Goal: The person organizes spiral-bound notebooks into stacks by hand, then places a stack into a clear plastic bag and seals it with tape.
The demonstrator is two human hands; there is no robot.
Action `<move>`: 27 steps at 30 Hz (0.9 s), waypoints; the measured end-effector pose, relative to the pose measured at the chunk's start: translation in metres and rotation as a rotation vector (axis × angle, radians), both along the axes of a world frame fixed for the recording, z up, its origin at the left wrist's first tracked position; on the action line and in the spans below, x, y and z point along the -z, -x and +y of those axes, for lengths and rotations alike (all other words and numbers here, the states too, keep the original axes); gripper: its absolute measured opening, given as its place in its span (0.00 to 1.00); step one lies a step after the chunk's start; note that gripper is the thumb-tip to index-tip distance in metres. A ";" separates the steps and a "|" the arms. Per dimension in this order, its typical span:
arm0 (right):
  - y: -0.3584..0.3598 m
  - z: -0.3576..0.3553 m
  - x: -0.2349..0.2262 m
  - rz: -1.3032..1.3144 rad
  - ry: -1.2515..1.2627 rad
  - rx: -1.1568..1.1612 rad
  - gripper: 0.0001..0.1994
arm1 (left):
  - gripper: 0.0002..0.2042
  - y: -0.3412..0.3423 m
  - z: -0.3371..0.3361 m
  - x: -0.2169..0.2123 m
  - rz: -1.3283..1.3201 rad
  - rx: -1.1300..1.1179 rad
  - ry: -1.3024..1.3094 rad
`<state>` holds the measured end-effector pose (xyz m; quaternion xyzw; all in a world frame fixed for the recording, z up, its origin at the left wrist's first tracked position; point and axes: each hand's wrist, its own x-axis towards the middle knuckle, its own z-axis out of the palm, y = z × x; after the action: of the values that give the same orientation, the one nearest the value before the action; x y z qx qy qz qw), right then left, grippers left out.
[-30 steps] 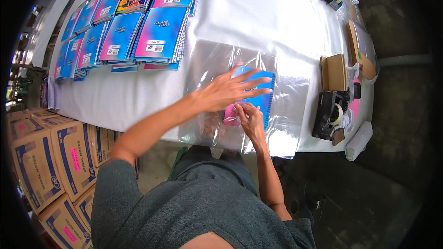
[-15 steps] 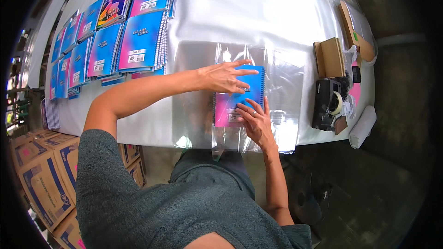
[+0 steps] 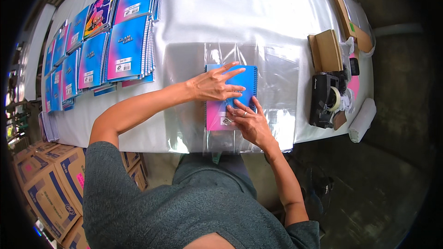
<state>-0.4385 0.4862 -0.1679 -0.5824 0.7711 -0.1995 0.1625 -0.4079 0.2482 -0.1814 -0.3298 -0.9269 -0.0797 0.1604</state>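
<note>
A spiral-bound notebook [image 3: 249,77], blue fading to pink, lies at the near middle of the table. Clear plastic film [image 3: 221,143] sticks out past its top and bottom edges; whether the notebook is inside it or on it I cannot tell. Over the notebook's upper left, my left hand [image 3: 216,84] rests with fingers spread toward the right. My right hand [image 3: 251,123], wearing a ring, touches the lower right part with its fingers apart. More flat clear plastic sheets [image 3: 277,97] lie beneath and around the notebook.
Stacks of similar notebooks [image 3: 127,48] fill the table's left side. At the right are a black tape dispenser [image 3: 320,101], folded cardboard [image 3: 326,50] and a white roll [image 3: 362,120]. Cardboard boxes [image 3: 48,198] stand on the floor at the lower left.
The whole view has shifted slightly. My left hand has slid a little down the notebook, its fingers still spread. The right hand stays near the lower right edge.
</note>
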 end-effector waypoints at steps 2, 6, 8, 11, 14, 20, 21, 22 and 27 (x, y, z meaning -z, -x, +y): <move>0.009 0.001 0.002 0.010 0.006 -0.041 0.15 | 0.12 -0.001 0.000 -0.004 -0.007 -0.002 -0.036; 0.026 0.000 0.006 -0.095 0.054 -0.014 0.19 | 0.13 -0.001 -0.004 -0.014 -0.006 -0.009 -0.035; 0.027 0.003 0.012 -0.051 0.065 -0.074 0.21 | 0.13 -0.001 -0.005 -0.014 0.006 -0.010 -0.035; 0.031 0.003 0.015 -0.057 0.067 -0.106 0.24 | 0.12 0.002 -0.003 -0.013 0.027 0.000 -0.043; 0.033 -0.001 0.014 -0.089 0.055 -0.101 0.22 | 0.11 0.009 -0.001 -0.006 0.052 0.011 -0.024; 0.032 -0.003 0.013 -0.148 0.057 -0.084 0.22 | 0.21 0.007 -0.003 0.014 -0.147 -0.085 -0.071; 0.032 -0.003 0.013 -0.147 0.056 -0.086 0.22 | 0.25 0.010 -0.003 0.009 -0.199 -0.117 -0.065; 0.033 -0.003 0.012 -0.146 0.056 -0.088 0.22 | 0.30 0.013 -0.001 0.005 -0.252 -0.148 -0.058; 0.030 0.003 0.005 -0.058 0.091 -0.084 0.20 | 0.54 0.030 0.012 -0.011 -0.493 -0.424 -0.115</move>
<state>-0.4688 0.4888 -0.1733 -0.6149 0.7312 -0.2441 0.1663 -0.4374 0.2602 -0.1709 -0.0907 -0.9798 -0.1743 -0.0371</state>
